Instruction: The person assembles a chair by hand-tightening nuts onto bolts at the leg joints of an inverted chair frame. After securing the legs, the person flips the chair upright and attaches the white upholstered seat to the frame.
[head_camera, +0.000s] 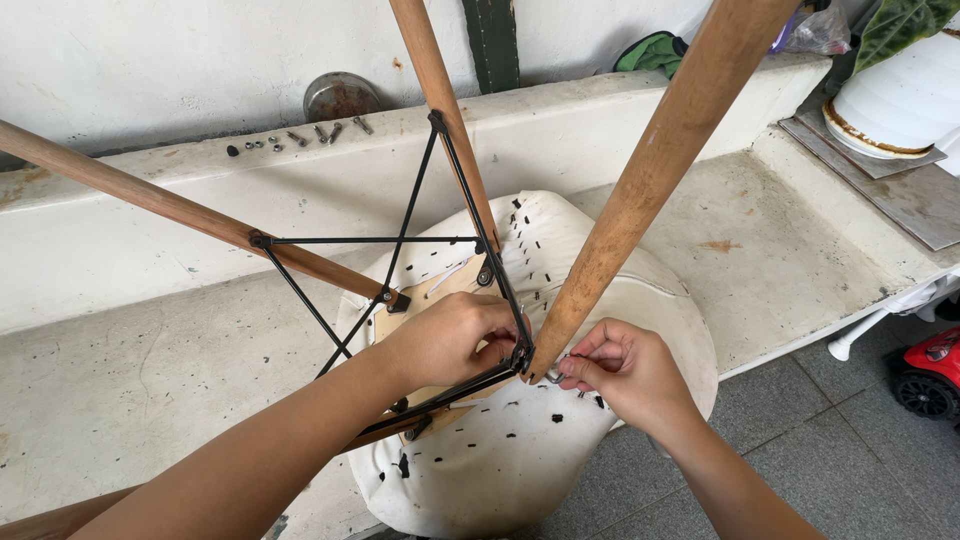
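Fingers (590, 365) at wooden chair leg (640, 190) base.

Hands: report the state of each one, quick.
Left hand: closed on the black metal wire frame at the base of the wooden chair leg.
Right hand: fingertips pinched at that joint; held item cannot be told.

Concrete bench (760, 250): upturned white chair (520, 470); ledge (200, 170): loose screws (300, 135).

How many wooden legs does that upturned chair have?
4 show. One leg runs off to the left, one rises at centre, one rises beside the right hand, and one lies low under the left arm, mostly hidden.
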